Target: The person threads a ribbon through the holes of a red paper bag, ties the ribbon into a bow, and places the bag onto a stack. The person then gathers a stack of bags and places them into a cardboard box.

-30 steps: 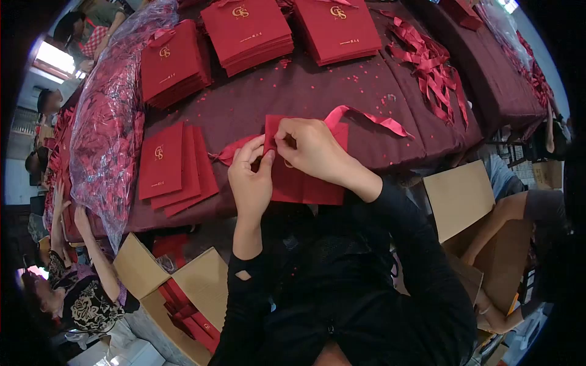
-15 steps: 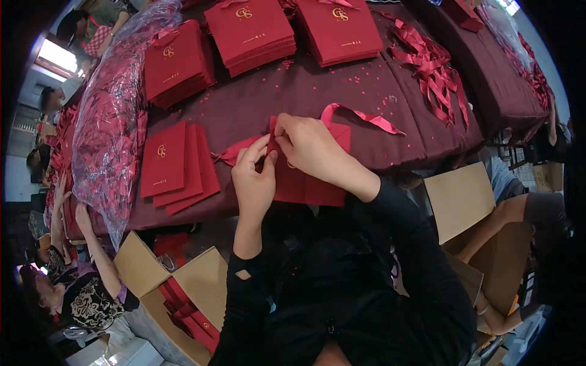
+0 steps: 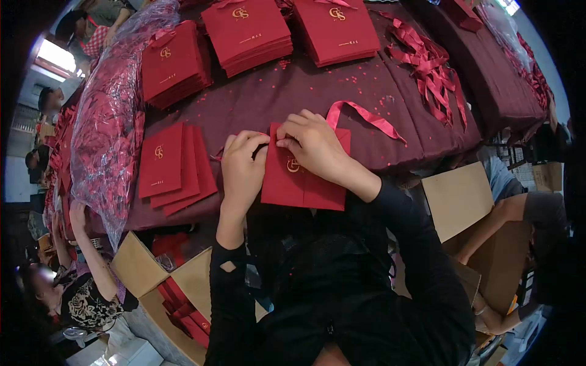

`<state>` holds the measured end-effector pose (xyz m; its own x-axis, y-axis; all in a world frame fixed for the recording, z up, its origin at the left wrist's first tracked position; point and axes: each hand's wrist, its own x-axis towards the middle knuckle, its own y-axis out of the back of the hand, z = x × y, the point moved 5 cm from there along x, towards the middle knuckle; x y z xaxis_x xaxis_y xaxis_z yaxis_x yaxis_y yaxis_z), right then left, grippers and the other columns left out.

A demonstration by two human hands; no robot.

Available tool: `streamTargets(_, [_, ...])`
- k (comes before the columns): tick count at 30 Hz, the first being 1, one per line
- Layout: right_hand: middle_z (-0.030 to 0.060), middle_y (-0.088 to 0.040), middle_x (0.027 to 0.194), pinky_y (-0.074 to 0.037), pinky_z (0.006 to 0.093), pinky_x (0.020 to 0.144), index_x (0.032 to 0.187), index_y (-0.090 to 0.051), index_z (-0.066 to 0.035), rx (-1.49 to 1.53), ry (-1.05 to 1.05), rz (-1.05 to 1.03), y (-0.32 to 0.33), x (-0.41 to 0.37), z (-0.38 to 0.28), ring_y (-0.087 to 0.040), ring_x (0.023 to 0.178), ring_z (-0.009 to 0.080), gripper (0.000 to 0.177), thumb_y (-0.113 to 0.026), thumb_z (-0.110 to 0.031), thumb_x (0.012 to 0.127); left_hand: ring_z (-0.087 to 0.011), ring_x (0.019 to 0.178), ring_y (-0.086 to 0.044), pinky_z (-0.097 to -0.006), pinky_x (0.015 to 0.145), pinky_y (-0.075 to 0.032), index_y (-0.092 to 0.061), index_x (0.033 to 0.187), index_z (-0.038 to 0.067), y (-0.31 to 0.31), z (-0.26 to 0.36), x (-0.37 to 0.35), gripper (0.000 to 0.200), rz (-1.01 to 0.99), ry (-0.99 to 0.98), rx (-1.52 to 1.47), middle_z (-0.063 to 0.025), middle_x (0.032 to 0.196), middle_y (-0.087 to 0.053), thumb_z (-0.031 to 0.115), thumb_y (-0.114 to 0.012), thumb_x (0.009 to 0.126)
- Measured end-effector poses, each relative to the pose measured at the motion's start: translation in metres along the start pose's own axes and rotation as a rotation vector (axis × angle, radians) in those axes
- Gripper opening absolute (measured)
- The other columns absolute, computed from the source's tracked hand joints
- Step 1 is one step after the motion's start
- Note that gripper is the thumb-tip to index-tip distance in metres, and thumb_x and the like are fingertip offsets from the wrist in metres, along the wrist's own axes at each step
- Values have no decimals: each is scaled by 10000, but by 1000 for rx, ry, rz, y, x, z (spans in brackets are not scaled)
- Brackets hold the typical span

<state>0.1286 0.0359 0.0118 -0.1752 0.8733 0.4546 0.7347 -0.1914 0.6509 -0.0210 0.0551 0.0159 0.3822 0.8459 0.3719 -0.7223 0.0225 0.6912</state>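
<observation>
A red paper gift bag (image 3: 305,190) with a gold emblem lies in front of me at the table's near edge. My right hand (image 3: 312,143) rests over its upper part, thumb and fingers pinched on the bag near its upper left. At the bag's left edge my left hand (image 3: 241,168) is closed in a pinch on a red ribbon, mostly hidden behind the hand; a bit of it shows to the left. Beyond my right hand, another length of red ribbon (image 3: 372,120) curves out from the bag onto the cloth.
Several flat red bags (image 3: 162,161) lie fanned at left. Stacks of red bags (image 3: 247,30) stand at the back, beside a heap of ribbons (image 3: 421,61). A plastic-wrapped bundle (image 3: 107,122) lines the left. An open cardboard box (image 3: 137,268) sits below. Other people are at both sides.
My left hand has moved left and slightly down, and the ribbon beside it now shows less. My right hand stays near the bag's upper left; more of the bag's front and emblem shows.
</observation>
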Motion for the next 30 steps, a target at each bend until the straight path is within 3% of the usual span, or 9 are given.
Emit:
streamTargets(3, [56, -565, 835, -409, 381, 704, 867, -586, -70, -100, 84, 41, -2, -4, -4, -528, 807, 259, 157, -693, -98, 757, -312, 892, -579, -392, 785, -462, -655, 903, 25, 2, 7, 1, 122, 23, -69, 70, -111, 912, -637, 19, -613, 789])
streamTargets(5, [80, -548, 871, -415, 367, 714, 908, -569, -78, -378, 172, 34, -2, -7, -16, -523, 822, 260, 252, -702, -159, 710, -314, 884, -583, -394, 780, -462, -652, 889, 22, 2, 9, 1, 99, 35, -111, 100, -112, 904, -640, 30, -614, 798])
streamTargets(7, [83, -544, 879, -420, 363, 721, 920, -562, -72, -426, 178, 2, -1, -10, -20, -524, 830, 257, 297, -710, -175, 685, -314, 874, -589, -397, 783, -464, -646, 877, 14, 5, 3, -2, 79, 116, -98, 159, -118, 907, -643, 53, -617, 814])
streamTargets(10, [82, -536, 879, -428, 361, 732, 927, -556, -62, -467, 185, -39, 0, -11, -22, -525, 840, 252, 353, -719, -197, 644, -309, 874, -591, -394, 785, -466, -648, 876, 23, 34, -24, -1, 79, 214, 78, 229, -118, 912, -645, 81, -618, 831])
streamTargets(15, [77, -531, 869, -434, 360, 744, 915, -559, -54, -481, 209, -40, -1, -12, -24, -530, 850, 248, 356, -711, -201, 628, -317, 876, -588, -398, 780, -462, -647, 865, 24, 42, -32, 3, 76, 140, 98, 330, -121, 889, -640, 85, -614, 836])
streamTargets(21, [84, -542, 885, -433, 354, 761, 920, -566, -44, -470, 202, -53, -2, -13, -21, -535, 864, 246, 343, -700, -195, 643, -327, 874, -588, -407, 770, -459, -648, 849, 11, 57, -47, 12, 76, 190, 194, 395, -127, 870, -639, 77, -617, 830])
streamTargets(23, [86, -506, 819, -420, 362, 699, 849, -538, -55, -442, 228, 14, 0, -12, -23, -520, 787, 253, 180, -648, -181, 782, -327, 872, -589, -408, 772, -460, -649, 844, 8, 57, -50, 12, 76, 168, 186, 408, -125, 864, -640, 75, -616, 829])
streamTargets(26, [88, -506, 817, -420, 362, 699, 841, -536, -54, -445, 223, 25, 0, -11, -24, -520, 784, 253, 173, -643, -177, 787, -331, 923, -589, -401, 795, -462, -658, 937, 14, 53, -55, 10, 124, 146, 217, 392, -141, 942, -642, 70, -611, 837])
streamTargets(30, [88, -507, 816, -421, 363, 701, 835, -536, -57, -441, 220, 24, 0, -12, -23, -523, 788, 252, 162, -641, -172, 791, -343, 1012, -568, -388, 862, -454, -622, 1125, 18, 53, -21, -15, 262, 310, 124, 411, -162, 1074, -612, 84, -599, 872])
